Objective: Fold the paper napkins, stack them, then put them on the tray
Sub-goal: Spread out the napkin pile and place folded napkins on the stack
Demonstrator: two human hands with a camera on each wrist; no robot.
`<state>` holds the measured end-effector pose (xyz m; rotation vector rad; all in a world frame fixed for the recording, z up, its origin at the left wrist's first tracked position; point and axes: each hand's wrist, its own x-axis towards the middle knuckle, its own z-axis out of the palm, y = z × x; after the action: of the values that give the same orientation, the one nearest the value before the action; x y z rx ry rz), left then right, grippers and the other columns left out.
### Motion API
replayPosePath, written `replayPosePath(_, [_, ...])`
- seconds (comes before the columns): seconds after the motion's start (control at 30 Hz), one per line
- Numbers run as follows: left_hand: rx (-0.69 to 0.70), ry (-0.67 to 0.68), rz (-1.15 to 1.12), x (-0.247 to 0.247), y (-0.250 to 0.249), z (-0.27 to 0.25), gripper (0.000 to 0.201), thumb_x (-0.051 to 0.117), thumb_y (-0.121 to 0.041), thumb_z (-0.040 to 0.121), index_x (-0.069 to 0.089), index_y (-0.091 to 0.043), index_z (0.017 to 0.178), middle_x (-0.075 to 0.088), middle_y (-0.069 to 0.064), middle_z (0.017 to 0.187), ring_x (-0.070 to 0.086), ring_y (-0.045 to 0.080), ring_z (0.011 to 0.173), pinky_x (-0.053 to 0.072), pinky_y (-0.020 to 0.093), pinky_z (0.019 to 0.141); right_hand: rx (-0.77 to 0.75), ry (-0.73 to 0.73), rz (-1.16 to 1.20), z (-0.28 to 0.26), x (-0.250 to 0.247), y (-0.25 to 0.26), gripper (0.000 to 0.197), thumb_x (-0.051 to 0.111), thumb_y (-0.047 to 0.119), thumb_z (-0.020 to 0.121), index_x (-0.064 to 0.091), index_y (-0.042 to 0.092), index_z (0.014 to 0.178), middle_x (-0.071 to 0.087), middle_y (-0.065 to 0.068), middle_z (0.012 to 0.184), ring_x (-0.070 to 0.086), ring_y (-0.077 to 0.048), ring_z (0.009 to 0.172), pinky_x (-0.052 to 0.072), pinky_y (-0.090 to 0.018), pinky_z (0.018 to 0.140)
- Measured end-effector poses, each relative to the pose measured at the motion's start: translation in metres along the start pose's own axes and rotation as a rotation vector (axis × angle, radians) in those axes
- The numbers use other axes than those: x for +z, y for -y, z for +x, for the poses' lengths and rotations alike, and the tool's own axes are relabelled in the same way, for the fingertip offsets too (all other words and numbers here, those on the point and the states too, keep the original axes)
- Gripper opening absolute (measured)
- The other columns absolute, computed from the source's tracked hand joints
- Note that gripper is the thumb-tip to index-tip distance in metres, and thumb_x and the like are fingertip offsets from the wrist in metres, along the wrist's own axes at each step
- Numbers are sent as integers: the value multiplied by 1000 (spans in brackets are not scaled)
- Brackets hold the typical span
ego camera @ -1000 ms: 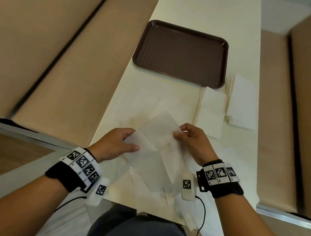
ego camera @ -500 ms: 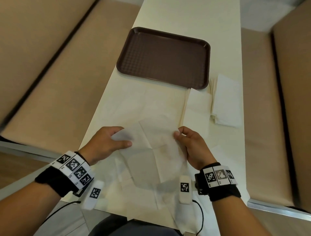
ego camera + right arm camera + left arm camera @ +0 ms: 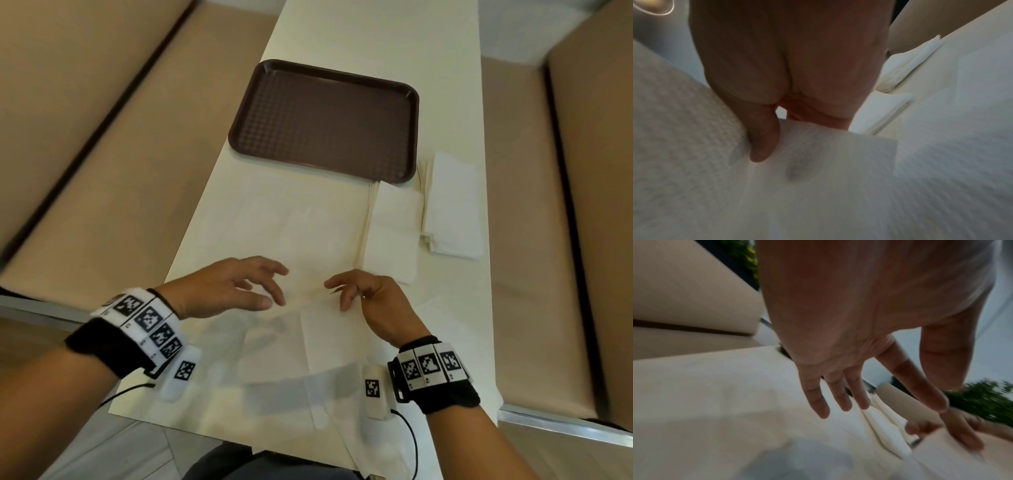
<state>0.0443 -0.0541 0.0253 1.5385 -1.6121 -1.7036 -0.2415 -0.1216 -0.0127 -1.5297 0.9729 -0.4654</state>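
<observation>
An unfolded white paper napkin [image 3: 339,342] lies spread on the cream table in front of me. My left hand [image 3: 270,287] hovers just above its left part with fingers spread and holds nothing [image 3: 859,402]. My right hand [image 3: 342,294] is at the napkin's far edge. In the right wrist view its thumb [image 3: 764,146] lies on top of the napkin [image 3: 838,194] and fingertips show grey through the sheet from beneath. The dark brown tray [image 3: 322,120] sits bare further back. Two stacks of folded napkins [image 3: 390,233] [image 3: 452,205] lie to the tray's near right.
Tan padded benches run along the left [image 3: 85,154] and right [image 3: 565,240] sides of the narrow table. More unfolded napkins [image 3: 370,455] hang over the near table edge by my lap. Cables trail from both wrist cameras.
The napkin, held up between both hands before, has come down flat on the table. My left hand has let go and spread its fingers.
</observation>
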Motion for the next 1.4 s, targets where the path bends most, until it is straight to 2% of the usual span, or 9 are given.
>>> replayPosePath(0.1, [5, 164, 124, 15, -13, 27, 22, 74, -27, 92, 77, -48, 97, 48, -29, 143, 41, -10, 133, 35, 23, 111, -48, 11, 52, 0, -1, 0, 54, 33, -28, 66, 66, 14, 60, 75, -9, 110, 68, -24, 105, 52, -31, 93])
replayPosePath(0.23, [3, 286, 72, 30, -24, 58, 27, 71, -12, 93, 78, -34, 106, 68, -23, 113, 59, 0, 117, 46, 16, 98, -20, -38, 156, 1, -6, 11, 42, 50, -24, 84, 69, 11, 70, 76, -7, 105, 71, -19, 99, 55, -27, 78])
replayPosePath(0.33, [11, 196, -133, 32, -31, 78, 30, 66, -1, 94, 77, -22, 113, 73, -2, 118, 68, 15, 110, 53, 27, 95, 125, -215, 328, 0, -18, 8, 14, 65, 7, 93, 71, 13, 104, 76, -2, 101, 71, -18, 89, 54, -26, 65])
replayPosePath(0.5, [54, -110, -450, 40, -47, 127, 41, 62, 4, 94, 68, -17, 128, 70, 5, 126, 69, 23, 109, 58, 33, 91, 385, -295, 762, -7, -27, -16, 65, 62, 64, 84, 64, 14, 126, 75, -12, 111, 72, -28, 93, 58, -47, 81])
replayPosePath(0.7, [79, -261, -499, 48, -64, 186, 51, 68, 4, 88, 65, -26, 129, 67, 2, 131, 67, 25, 116, 57, 39, 95, 480, -386, 587, -4, -28, -22, 22, 66, 10, 96, 66, -4, 113, 74, -15, 89, 73, -27, 70, 59, -33, 61])
replayPosePath(0.87, [41, -412, -356, 41, -72, 227, 44, 68, 2, 88, 71, -30, 119, 71, 3, 106, 69, 17, 90, 55, 30, 85, 524, -522, 464, 8, -47, -28, 29, 69, 10, 94, 62, -16, 104, 70, -19, 75, 66, -21, 53, 54, -31, 52])
replayPosePath(1.07, [26, -494, -134, 33, -74, 251, 43, 72, 0, 86, 72, -26, 121, 64, -5, 76, 57, 4, 63, 48, 19, 74, 541, -581, 403, 22, -66, -32, 25, 71, 17, 93, 57, 4, 76, 67, -13, 60, 61, -21, 44, 49, -27, 44])
replayPosePath(1.3, [10, -538, 23, 27, -63, 259, 47, 77, -5, 83, 71, -26, 123, 63, -5, 132, 62, 18, 106, 51, 29, 98, 590, -588, 344, 28, -73, -37, 31, 73, 20, 90, 58, 6, 67, 66, -11, 56, 58, -23, 44, 45, -26, 42])
replayPosePath(1.4, [39, -514, 121, 27, -62, 259, 48, 76, -3, 84, 69, -22, 127, 59, -6, 136, 59, 15, 99, 47, 23, 92, 613, -554, 330, 29, -73, -36, 30, 73, 19, 88, 59, 6, 66, 65, -11, 55, 56, -23, 43, 43, -26, 43])
